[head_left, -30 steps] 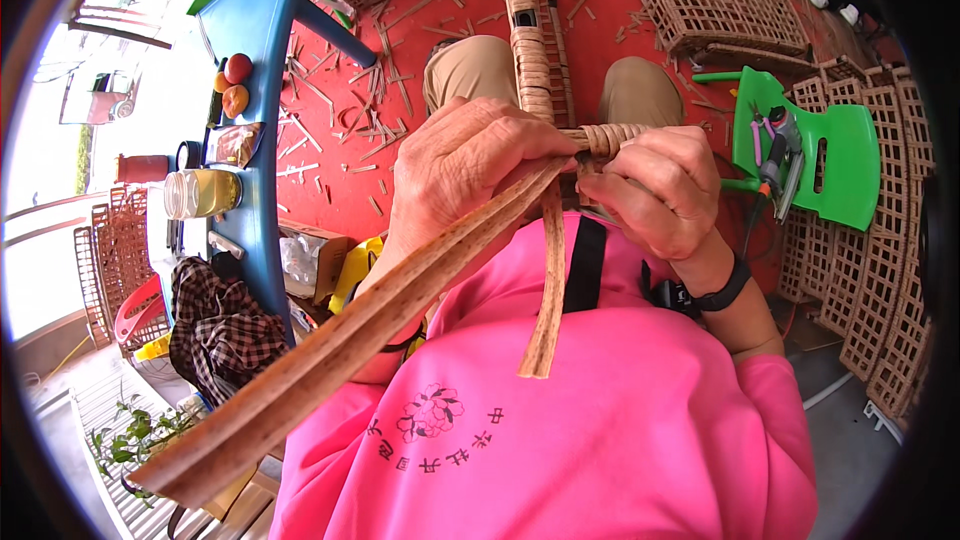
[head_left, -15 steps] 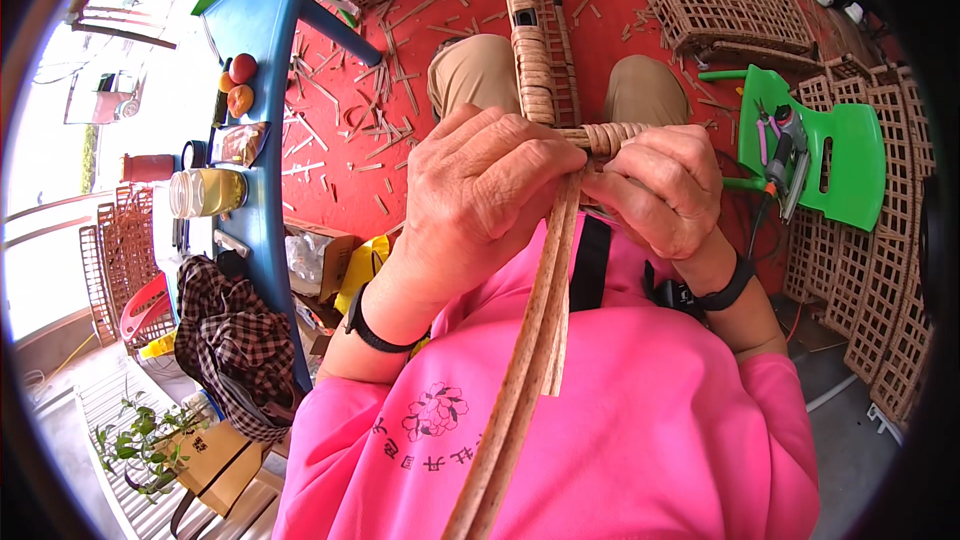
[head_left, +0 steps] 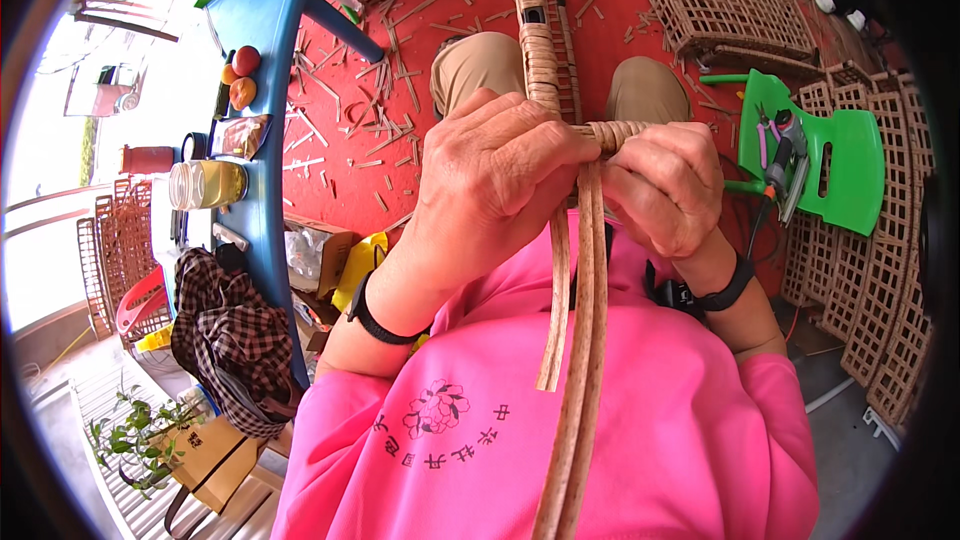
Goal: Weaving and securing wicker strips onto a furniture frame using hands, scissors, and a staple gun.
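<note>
Left hand (head_left: 500, 160) — fingers pressed together, tips at the wrapped crossbar (head_left: 618, 130); could not tell what they pinched underneath. Right hand (head_left: 662, 190) sat curled around that bar, just beside. Long strip (head_left: 582, 380) hung below between both hands' fingertips — short strip (head_left: 556, 320) below the left fingers.
</note>
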### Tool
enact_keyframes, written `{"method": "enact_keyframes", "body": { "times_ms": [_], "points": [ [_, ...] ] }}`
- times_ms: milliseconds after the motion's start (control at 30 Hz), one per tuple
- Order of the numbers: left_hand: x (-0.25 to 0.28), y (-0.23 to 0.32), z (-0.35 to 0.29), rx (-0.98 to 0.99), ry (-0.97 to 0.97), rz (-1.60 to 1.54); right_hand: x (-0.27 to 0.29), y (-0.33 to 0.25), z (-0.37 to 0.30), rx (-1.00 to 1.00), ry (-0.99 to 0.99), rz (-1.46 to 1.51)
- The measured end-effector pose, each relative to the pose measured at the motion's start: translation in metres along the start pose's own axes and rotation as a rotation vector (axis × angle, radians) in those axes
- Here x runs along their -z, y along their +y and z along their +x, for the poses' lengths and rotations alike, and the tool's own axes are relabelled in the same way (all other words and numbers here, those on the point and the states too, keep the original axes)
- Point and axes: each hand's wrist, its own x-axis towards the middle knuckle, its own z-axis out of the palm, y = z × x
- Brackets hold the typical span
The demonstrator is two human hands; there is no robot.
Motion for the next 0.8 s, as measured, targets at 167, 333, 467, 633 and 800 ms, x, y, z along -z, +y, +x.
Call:
{"method": "enact_keyframes", "body": {
  "times_ms": [167, 333, 467, 633, 800],
  "points": [
    [-0.002, -0.001, 0.001, 0.039, 0.003, -0.042, 0.0, -0.002, 0.0, 0.008, 0.0, -0.005],
    [-0.004, -0.001, -0.003, 0.059, 0.021, -0.053, -0.001, -0.004, -0.001, -0.003, 0.014, -0.012],
    [-0.006, 0.0, -0.006, 0.054, 0.047, -0.058, -0.001, -0.004, -0.003, -0.001, 0.02, -0.021],
    [0.0, 0.004, -0.013, 0.136, 0.16, -0.171, 0.0, -0.005, 0.0, -0.036, 0.027, 0.025],
    [0.012, 0.015, -0.022, 0.054, 0.222, -0.108, 0.001, -0.006, 0.014, -0.104, -0.013, 0.067]
  ]
}}
